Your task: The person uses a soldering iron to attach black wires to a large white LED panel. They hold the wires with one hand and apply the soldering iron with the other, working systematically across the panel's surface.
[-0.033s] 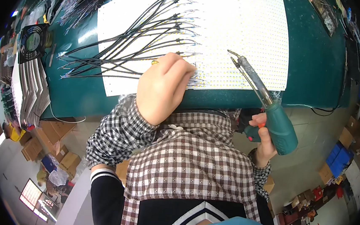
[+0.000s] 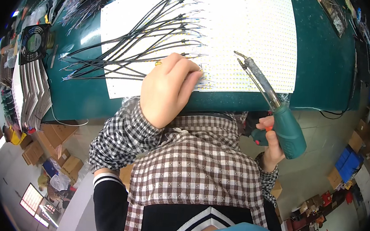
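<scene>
Nothing shifted since earlier frame. Left hand (image 2: 167, 88) pressed flat on LED strip sheet (image 2: 243, 33); right hand (image 2: 272, 142) gripping soldering gun (image 2: 272, 107). Best: steady sheet, tip square to pad.

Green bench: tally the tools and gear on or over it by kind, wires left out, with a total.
Green-handled soldering gun, held in the right hand: 1
White LED strip panel, under the left hand: 1
Black cooling fan: 1
Total: 3
</scene>
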Demonstrator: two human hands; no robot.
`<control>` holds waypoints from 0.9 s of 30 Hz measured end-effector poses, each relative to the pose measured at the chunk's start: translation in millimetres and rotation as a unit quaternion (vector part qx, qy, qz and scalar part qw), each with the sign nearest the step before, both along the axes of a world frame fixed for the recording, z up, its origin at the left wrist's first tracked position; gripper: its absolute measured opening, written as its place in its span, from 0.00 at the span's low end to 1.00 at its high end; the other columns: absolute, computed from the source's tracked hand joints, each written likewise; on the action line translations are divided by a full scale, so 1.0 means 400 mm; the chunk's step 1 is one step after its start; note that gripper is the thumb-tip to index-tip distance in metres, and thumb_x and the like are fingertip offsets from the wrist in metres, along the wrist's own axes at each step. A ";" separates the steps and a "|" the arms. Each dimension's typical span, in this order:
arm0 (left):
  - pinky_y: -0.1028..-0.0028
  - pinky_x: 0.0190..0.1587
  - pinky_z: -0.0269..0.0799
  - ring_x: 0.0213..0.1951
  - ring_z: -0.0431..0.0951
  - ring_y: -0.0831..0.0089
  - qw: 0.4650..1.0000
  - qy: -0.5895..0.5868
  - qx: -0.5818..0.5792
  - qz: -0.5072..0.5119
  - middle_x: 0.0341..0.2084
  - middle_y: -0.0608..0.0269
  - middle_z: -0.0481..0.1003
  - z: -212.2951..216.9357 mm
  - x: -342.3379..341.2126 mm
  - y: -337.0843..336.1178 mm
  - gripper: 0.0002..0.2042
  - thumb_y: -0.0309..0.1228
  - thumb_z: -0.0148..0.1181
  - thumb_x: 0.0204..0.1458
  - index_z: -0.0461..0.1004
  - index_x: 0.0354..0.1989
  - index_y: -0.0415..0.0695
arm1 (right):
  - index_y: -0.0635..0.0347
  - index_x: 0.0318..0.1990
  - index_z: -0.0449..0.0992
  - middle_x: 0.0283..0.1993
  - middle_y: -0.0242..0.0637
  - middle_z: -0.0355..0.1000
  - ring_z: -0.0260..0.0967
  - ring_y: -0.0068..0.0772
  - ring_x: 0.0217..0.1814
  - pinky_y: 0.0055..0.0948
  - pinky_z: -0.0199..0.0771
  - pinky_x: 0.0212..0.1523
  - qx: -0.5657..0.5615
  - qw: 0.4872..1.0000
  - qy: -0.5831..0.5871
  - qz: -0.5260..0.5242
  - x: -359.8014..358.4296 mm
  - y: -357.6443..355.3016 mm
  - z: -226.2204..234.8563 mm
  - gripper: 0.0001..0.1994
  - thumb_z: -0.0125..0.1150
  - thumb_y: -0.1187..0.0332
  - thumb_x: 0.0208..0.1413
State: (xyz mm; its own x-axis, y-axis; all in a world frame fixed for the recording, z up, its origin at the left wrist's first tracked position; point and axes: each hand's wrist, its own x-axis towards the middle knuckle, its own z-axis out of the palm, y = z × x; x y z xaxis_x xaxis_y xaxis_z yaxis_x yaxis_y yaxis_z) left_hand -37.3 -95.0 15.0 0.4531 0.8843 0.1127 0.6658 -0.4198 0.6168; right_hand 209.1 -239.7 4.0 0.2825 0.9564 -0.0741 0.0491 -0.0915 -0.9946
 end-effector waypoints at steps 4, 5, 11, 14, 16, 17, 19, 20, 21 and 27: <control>0.70 0.30 0.73 0.29 0.78 0.65 0.999 0.032 -0.012 0.036 0.28 0.60 0.75 0.002 0.025 -0.002 0.03 0.24 0.65 0.52 0.76 0.32 0.40 | 0.75 0.46 0.75 0.40 0.51 0.75 0.76 0.38 0.37 0.34 0.81 0.38 0.006 1.000 0.008 0.000 0.000 -0.002 -0.003 0.19 0.61 0.61 0.60; 0.71 0.30 0.73 0.28 0.78 0.65 0.998 0.038 -0.006 0.039 0.28 0.60 0.75 0.000 0.028 -0.005 0.03 0.24 0.65 0.52 0.76 0.32 0.40 | 0.75 0.46 0.75 0.41 0.52 0.75 0.76 0.38 0.37 0.34 0.81 0.38 0.002 1.000 0.010 -0.005 -0.002 -0.006 -0.004 0.19 0.61 0.61 0.60; 0.72 0.28 0.74 0.26 0.77 0.67 0.995 0.027 0.067 0.073 0.27 0.60 0.74 -0.034 0.034 -0.019 0.05 0.19 0.64 0.49 0.73 0.32 0.39 | 0.75 0.46 0.74 0.41 0.52 0.75 0.76 0.39 0.37 0.34 0.82 0.39 -0.002 1.000 0.017 -0.006 -0.003 -0.008 -0.001 0.19 0.61 0.62 0.60; 0.74 0.29 0.74 0.27 0.77 0.70 0.994 -0.031 0.079 0.069 0.29 0.60 0.74 -0.065 0.034 -0.020 0.07 0.18 0.63 0.49 0.72 0.34 0.38 | 0.74 0.46 0.74 0.41 0.52 0.75 0.76 0.39 0.37 0.34 0.82 0.39 0.001 1.000 0.016 0.000 -0.002 -0.004 0.000 0.19 0.61 0.62 0.60; 0.75 0.31 0.74 0.28 0.77 0.71 0.995 -0.066 0.020 0.072 0.30 0.59 0.74 -0.062 0.028 -0.016 0.06 0.18 0.63 0.51 0.72 0.35 0.37 | 0.74 0.45 0.74 0.41 0.52 0.75 0.76 0.39 0.37 0.34 0.82 0.38 0.002 1.000 0.015 0.003 0.000 -0.005 -0.001 0.19 0.61 0.62 0.60; 0.75 0.32 0.74 0.29 0.77 0.72 0.994 -0.083 -0.009 0.073 0.30 0.59 0.74 -0.058 0.025 -0.013 0.06 0.18 0.63 0.51 0.72 0.36 0.37 | 0.74 0.45 0.74 0.41 0.52 0.75 0.76 0.39 0.37 0.34 0.82 0.38 0.001 1.000 0.016 0.002 0.000 -0.005 -0.001 0.18 0.61 0.62 0.60; 0.75 0.33 0.74 0.30 0.77 0.72 0.987 -0.117 -0.065 0.090 0.31 0.59 0.74 -0.050 0.024 -0.012 0.06 0.19 0.62 0.52 0.72 0.37 0.37 | 0.74 0.45 0.75 0.41 0.53 0.75 0.76 0.39 0.36 0.34 0.82 0.38 -0.001 1.000 0.017 -0.005 -0.001 -0.007 -0.001 0.18 0.61 0.63 0.59; 0.75 0.33 0.74 0.30 0.77 0.72 0.982 -0.134 -0.093 0.098 0.31 0.59 0.75 -0.044 0.023 -0.012 0.06 0.19 0.62 0.53 0.73 0.37 0.36 | 0.74 0.45 0.75 0.41 0.53 0.75 0.76 0.39 0.36 0.33 0.82 0.38 -0.002 1.000 0.017 -0.010 -0.003 -0.007 -0.001 0.18 0.61 0.63 0.59; 0.75 0.34 0.74 0.30 0.77 0.72 0.982 -0.124 -0.099 0.098 0.31 0.59 0.75 -0.038 0.023 -0.010 0.06 0.19 0.62 0.53 0.73 0.37 0.36 | 0.74 0.45 0.75 0.41 0.53 0.75 0.76 0.39 0.35 0.33 0.82 0.38 -0.003 1.000 0.017 -0.016 -0.003 -0.008 -0.001 0.17 0.61 0.64 0.59; 0.75 0.34 0.74 0.29 0.77 0.71 0.995 0.017 -0.081 0.050 0.31 0.59 0.75 -0.003 0.017 0.011 0.06 0.20 0.63 0.51 0.74 0.37 0.38 | 0.74 0.45 0.75 0.40 0.52 0.76 0.76 0.38 0.35 0.33 0.82 0.37 0.010 1.000 0.011 -0.003 0.004 -0.011 -0.004 0.17 0.61 0.65 0.59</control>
